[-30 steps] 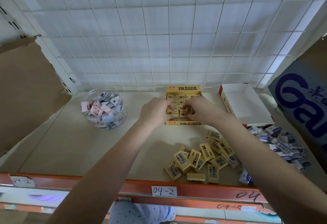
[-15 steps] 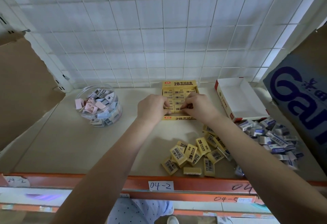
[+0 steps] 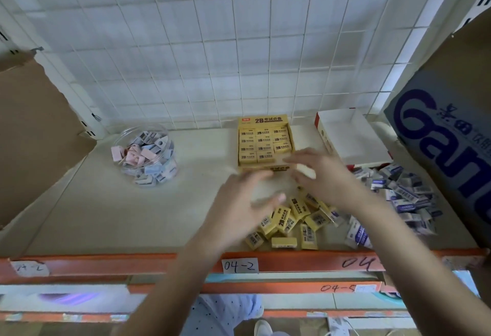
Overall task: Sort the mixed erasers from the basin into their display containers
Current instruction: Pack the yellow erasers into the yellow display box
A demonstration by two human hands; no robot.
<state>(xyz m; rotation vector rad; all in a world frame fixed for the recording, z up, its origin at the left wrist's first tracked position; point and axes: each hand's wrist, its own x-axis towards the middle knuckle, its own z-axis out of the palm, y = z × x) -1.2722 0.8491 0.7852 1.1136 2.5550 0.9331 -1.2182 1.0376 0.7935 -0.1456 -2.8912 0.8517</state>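
A yellow 2B display box [image 3: 264, 123] stands at the back of the shelf, holding several neat rows of yellow erasers [image 3: 263, 144]. A loose pile of yellow erasers [image 3: 288, 222] lies near the front edge. My left hand [image 3: 239, 202] hovers just in front of the box, blurred, fingers spread, holding nothing. My right hand [image 3: 321, 173] is beside it over the pile, fingers extended and blurred, nothing visibly held. A heap of blue-and-white erasers [image 3: 403, 195] lies to the right.
A clear round jar [image 3: 144, 155] of pink and blue erasers stands at the left. A white box with red edges [image 3: 348, 136] sits right of the yellow box, open and empty. A blue printed carton [image 3: 446, 133] walls the right side; cardboard [image 3: 34, 128] the left. An orange shelf rail [image 3: 132, 262] runs along the front.
Both hands have come off the yellow box and pulled back toward the front, their fingers now spread. The filled rows in the box are now uncovered.
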